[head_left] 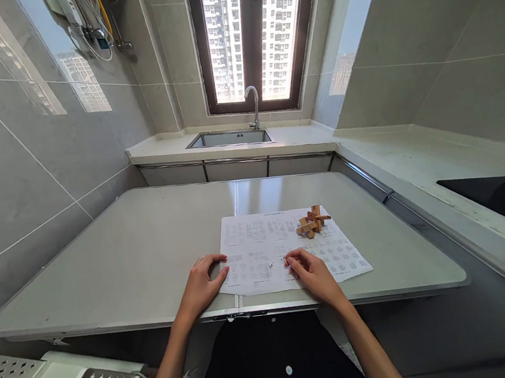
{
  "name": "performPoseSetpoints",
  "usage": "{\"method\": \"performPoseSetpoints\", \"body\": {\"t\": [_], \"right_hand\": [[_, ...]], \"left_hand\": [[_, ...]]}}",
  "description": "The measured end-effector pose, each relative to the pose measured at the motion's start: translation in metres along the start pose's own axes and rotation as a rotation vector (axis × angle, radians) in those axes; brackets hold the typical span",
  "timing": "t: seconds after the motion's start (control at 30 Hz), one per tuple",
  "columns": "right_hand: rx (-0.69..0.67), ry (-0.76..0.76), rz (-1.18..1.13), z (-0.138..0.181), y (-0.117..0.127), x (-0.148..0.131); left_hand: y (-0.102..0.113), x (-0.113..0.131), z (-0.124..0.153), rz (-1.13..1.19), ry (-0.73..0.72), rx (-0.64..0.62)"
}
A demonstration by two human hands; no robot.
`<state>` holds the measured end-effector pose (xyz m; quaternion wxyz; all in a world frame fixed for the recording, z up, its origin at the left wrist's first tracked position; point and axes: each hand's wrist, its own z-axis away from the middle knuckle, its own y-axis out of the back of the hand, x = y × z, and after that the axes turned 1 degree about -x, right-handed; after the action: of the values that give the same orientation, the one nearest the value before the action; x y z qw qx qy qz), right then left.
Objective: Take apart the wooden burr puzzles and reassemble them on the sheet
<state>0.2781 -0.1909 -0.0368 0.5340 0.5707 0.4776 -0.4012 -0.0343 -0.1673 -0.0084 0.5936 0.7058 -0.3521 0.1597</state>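
- The left hand (202,285) lies flat on the grey table (119,257), fingers loosely curled and gripping nothing, its fingertips touching the left edge of the instruction sheet (281,252).
- The sheet is thin white paper printed with rows of small diagrams, lying flat across the table's centre seam.
- The right hand (314,274) rests on the sheet's lower middle, fingertips drawn together and pressing on a diagram, nothing clamped between them.
- By my reading, the step in hand is studying the diagrams; picking up the pieces would call for a reach forward and right.
- The wooden puzzle (312,223), pale notched interlocking bars, sits on the sheet's far right corner, well apart from both hands.
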Motion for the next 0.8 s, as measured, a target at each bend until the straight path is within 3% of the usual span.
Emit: {"method": "performPoseSetpoints", "body": {"t": [0.8], "right_hand": [[0.010,0.012,-0.003,0.0000,-0.0002,0.0031]], "left_hand": [[0.0012,0.0049,0.0004,-0.003,0.020,0.006]]}}
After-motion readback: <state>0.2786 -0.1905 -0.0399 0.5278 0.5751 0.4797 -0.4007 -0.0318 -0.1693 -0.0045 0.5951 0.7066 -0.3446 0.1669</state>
